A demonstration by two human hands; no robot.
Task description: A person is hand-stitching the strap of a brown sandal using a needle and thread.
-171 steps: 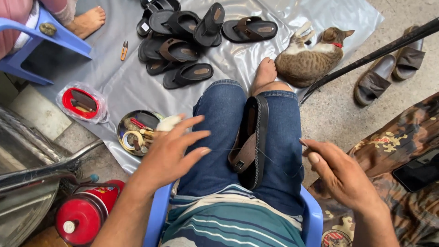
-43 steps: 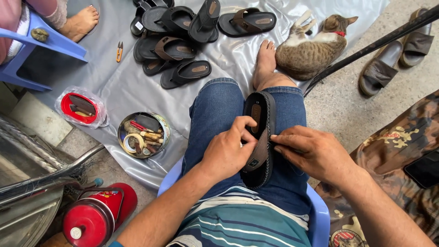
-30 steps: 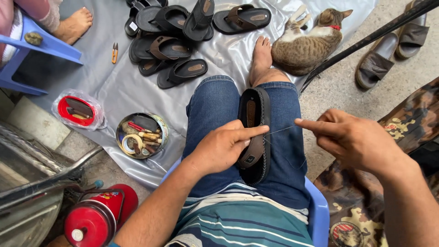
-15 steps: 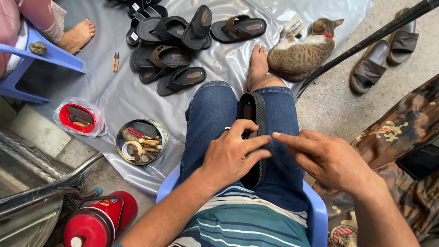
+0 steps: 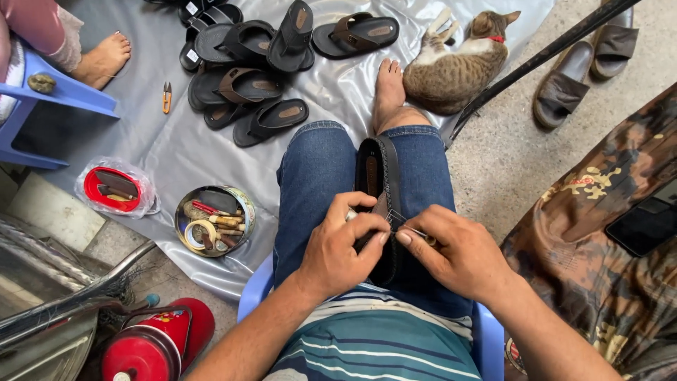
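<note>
A black leather sandal with a stitched rim [image 5: 377, 176] lies lengthwise on the denim lap; left hand [image 5: 338, 247] grips its near end, right hand [image 5: 458, 250] pinches a thin needle [image 5: 412, 231] beside it.

A dark phone screen [image 5: 647, 224] lies at the right edge. At left, a clear plastic bag [image 5: 117, 192] wraps a red lid. White labels [image 5: 191, 55] mark sandals at top.

Dressed in blue denim shorts [image 5: 317, 183] with stitched hems. Teal, white and navy striped shirt [image 5: 374, 342] above. Forearms and foot [image 5: 389, 88] bare.
</note>
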